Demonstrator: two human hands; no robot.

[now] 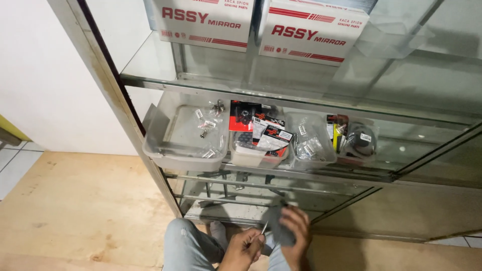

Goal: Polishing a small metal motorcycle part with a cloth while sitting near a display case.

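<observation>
Below the glass shelf (281, 95) of trays, the right hand (297, 232) is gripping a soft grey cloth (277, 227) — limp, light, best bunched in the palm — while the left hand (241, 249) is pinching a thin metal piece (263, 228), stiff and probably slippery.

Two white cartons (203, 20) up top — three clear plastic tubs (183, 150) below; two hands (271, 238) at work.
</observation>
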